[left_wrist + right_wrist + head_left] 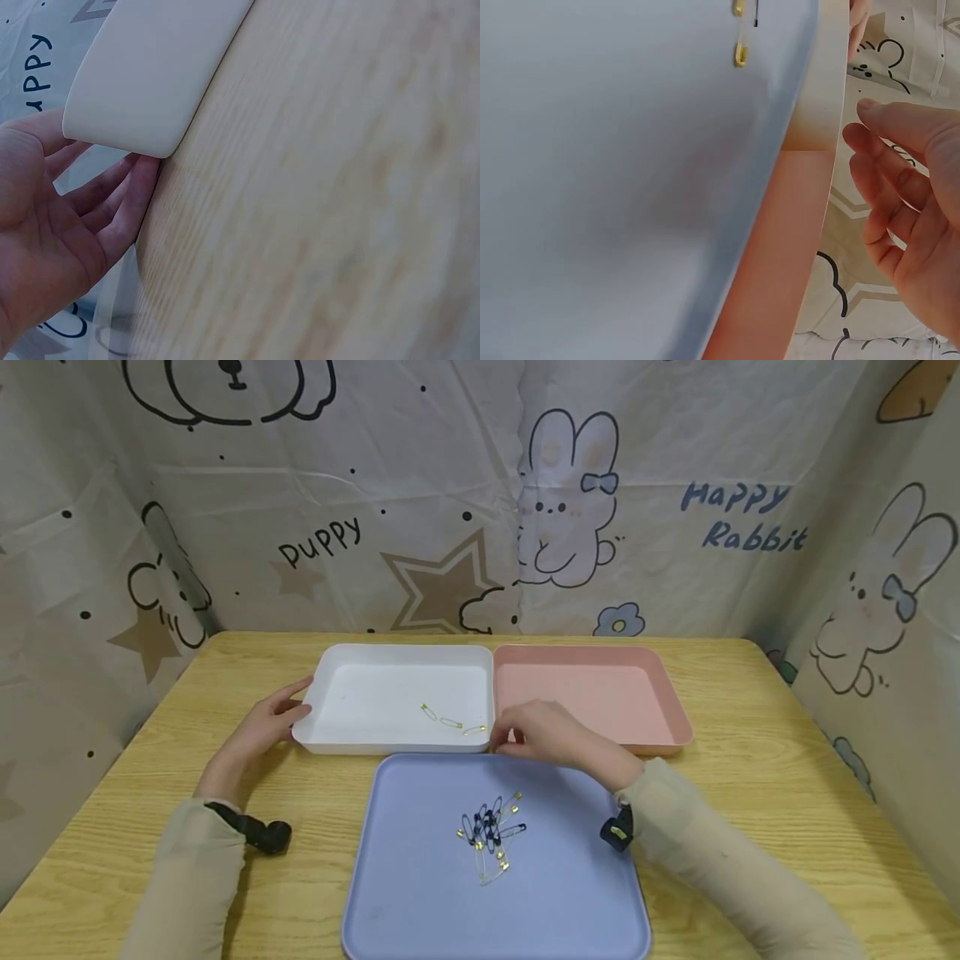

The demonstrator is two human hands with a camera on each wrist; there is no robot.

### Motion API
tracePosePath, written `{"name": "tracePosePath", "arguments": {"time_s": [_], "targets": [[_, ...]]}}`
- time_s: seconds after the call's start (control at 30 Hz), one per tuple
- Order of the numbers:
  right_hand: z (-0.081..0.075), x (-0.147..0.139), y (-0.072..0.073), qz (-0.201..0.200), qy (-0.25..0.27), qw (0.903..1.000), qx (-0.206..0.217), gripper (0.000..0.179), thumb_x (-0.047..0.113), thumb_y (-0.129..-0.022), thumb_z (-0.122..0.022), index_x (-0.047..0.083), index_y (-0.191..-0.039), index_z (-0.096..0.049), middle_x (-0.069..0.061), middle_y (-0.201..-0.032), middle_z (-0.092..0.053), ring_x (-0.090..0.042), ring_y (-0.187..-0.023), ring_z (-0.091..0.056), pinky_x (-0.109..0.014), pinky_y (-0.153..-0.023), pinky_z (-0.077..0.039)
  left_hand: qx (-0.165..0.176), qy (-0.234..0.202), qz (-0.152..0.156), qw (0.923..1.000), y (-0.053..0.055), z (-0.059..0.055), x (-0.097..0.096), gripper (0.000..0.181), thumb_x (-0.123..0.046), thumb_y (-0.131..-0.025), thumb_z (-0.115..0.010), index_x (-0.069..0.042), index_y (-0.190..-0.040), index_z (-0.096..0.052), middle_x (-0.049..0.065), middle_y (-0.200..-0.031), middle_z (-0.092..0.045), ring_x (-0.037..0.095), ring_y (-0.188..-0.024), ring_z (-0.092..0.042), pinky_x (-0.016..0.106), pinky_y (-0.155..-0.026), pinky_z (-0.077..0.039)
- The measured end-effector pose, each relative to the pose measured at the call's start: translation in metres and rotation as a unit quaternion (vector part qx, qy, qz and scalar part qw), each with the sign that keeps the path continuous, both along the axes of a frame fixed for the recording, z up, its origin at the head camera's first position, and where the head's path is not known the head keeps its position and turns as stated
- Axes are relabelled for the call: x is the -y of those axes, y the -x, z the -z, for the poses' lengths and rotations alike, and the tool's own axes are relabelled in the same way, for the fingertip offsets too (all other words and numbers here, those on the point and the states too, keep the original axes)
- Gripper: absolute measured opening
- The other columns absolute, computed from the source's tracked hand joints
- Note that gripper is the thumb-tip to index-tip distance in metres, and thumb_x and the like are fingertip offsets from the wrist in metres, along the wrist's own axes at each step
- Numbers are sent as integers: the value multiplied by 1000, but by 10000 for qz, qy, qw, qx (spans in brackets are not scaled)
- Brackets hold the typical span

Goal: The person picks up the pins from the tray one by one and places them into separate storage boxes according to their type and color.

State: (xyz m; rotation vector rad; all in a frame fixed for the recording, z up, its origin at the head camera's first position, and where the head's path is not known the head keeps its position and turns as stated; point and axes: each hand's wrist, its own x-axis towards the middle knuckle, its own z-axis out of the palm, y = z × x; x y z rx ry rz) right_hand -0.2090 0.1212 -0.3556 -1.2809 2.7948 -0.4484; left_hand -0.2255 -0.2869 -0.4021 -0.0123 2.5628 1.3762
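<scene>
Right hand (538,732), thumb and fingertips slightly apart, hovers by the white tray (375,693), left hand (264,725) touching its end; inside, two gold safety pins (451,723) lie roughly sideways, clasps (482,728) right, a third pin (429,713) slanting, clasp far-left

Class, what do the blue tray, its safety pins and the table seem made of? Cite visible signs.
Blue tray: probably matte plastic; smooth, rounded rim. Safety pins: likely metal; thin wire, some shiny gold, others dark. Table: wood or laminate, low sheen; visible grain.
</scene>
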Motion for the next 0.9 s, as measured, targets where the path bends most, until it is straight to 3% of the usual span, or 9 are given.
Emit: {"name": "tracePosePath", "arguments": {"time_s": [0.6,0.9], "targets": [[12,-19,-23,-232,-298,9987,341,7,21,-77,-70,24,-83,-70,17,-74,-60,0,-62,-49,-20,-61,-41,72,79,1,9999,0,-1,0,60,-37,-95,-42,-23,-147,-14,28,-140,-29,37,-117,-41,22,-76,-45],[20,-20,-27,-422,-527,9974,257,7,26,-76,-71,26,-83,-70,18,-76,-61,1,-64,-50,-19,-61,-41,50,2,-15,10000,0,0,0,60,-35,-95,-43,-22,-147,-14,29,-138,-30,37,-117,-41,20,-74,-45]]}}
